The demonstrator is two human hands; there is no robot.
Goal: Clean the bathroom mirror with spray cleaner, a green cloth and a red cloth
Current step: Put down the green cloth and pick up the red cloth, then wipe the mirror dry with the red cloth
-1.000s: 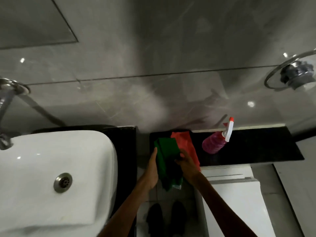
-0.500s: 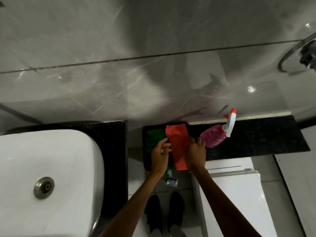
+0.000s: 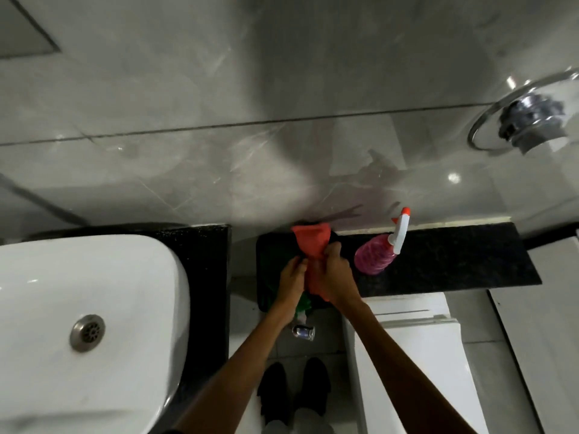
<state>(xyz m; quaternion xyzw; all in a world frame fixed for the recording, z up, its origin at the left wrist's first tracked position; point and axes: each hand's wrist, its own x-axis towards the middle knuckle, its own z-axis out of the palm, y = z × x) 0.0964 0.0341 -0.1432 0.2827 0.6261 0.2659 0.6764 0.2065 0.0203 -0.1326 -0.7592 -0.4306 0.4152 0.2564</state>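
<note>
no readable text, label, brand, number or sign shows anywhere. the pink spray bottle on the dark worktop shows no legible label, and a small can-like thing on the floor carries markings too blurred to read.

Bunched red cloth over green cloth, pink spray bottle beside.

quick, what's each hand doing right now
Left hand: closed on the red cloth, pinching its lower part.
Right hand: closed around the red cloth, gripping it at the middle.
</note>
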